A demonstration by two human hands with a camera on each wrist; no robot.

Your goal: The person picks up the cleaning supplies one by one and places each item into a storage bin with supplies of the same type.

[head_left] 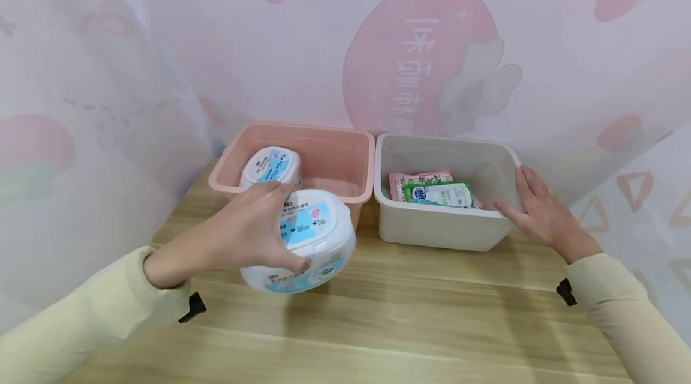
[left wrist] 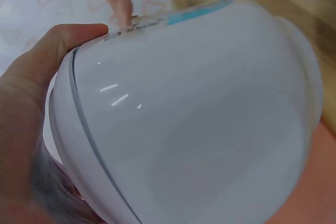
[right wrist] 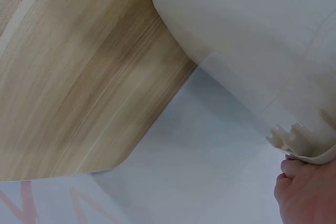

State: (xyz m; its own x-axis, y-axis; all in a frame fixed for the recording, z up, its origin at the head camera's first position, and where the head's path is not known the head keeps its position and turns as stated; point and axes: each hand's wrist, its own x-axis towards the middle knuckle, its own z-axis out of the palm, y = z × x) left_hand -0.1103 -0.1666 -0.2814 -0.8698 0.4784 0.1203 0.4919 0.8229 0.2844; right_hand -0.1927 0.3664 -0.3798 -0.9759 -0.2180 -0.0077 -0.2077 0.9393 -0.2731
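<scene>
My left hand [head_left: 245, 228] grips a white oval lidded tub [head_left: 318, 246] with blue printed labels, tilted above the table in front of the pink bin [head_left: 345, 199]. In the left wrist view the tub's white wall [left wrist: 184, 114] fills most of the picture, the thumb near its edge. Another such tub [head_left: 270, 167] sits inside the pink bin at its left. My right hand [head_left: 545, 216] holds the right front corner of the pale grey bin [head_left: 432, 225]; the right wrist view shows fingers [right wrist: 294, 169] at this bin's rim. Printed packets [head_left: 439, 194] lie inside the grey bin.
Both bins stand side by side on a wood-grain table [head_left: 388, 312], near its back. A pale curtain [head_left: 302, 60] with strawberry prints hangs behind and around the table. A dark strap end [head_left: 192, 307] sticks out below the left sleeve.
</scene>
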